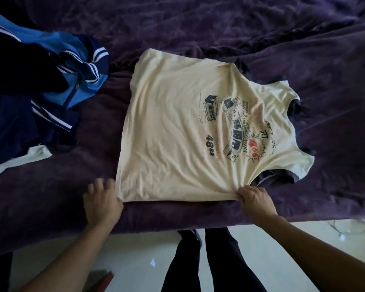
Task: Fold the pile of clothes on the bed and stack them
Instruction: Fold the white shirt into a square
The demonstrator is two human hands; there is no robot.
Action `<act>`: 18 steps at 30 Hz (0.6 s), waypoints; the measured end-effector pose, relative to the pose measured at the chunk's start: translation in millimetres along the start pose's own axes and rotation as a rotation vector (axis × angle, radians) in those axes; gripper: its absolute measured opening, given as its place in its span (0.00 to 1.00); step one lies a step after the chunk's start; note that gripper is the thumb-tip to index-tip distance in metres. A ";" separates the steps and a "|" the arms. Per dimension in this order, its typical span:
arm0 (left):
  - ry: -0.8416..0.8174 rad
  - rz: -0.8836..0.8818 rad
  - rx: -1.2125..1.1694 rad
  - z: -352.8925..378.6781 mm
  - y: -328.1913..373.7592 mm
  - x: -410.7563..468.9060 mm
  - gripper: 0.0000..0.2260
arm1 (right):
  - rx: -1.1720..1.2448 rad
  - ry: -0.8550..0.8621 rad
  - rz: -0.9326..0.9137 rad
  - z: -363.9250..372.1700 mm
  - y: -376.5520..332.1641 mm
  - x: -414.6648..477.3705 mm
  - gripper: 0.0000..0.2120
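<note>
Head view: our right hand [255,199] pinches the near edge of the cream T-shirt [173,127] beside its sleeve, and the cloth bunches there. Our left hand [102,200] sits at the hem corner, too blurred to tell its grip. The shirt lies spread on the bed [198,28]. We judge it light and limp, best held at 2 corners. The pile [51,70] is cut off at left.

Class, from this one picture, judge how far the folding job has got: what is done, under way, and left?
Done: the cream T-shirt lies spread flat, print up, on the purple blanket; no folded stack shows. Under way: the right hand pinches its near edge by the sleeve, the left hand is at the hem corner, grip unclear. Left: folding it, then the crumpled blue jacket and white garment.
</note>
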State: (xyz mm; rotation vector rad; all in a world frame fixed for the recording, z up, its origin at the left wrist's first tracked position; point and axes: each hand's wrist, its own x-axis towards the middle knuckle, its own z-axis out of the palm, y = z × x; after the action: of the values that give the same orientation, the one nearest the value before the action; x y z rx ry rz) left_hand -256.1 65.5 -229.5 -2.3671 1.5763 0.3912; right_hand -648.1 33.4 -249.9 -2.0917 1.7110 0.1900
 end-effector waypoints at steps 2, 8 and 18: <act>0.109 0.376 -0.017 7.0 17.5 -0.1 0.17 | -0.001 0.016 0.021 3.6 3.8 4.0 0.05; -0.083 0.505 0.076 47.1 59.3 7.7 0.19 | 0.027 0.076 -0.120 10.6 4.2 6.8 0.12; -0.068 0.482 -0.061 -12.2 15.6 26.7 0.17 | 0.085 -0.124 -0.028 -38.8 19.1 28.6 0.07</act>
State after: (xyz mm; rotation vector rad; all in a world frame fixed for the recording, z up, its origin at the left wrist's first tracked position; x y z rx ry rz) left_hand -259.8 32.4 -229.1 -1.9665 2.1197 0.6155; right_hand -666.2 -10.9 -230.2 -1.9982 1.5894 0.2299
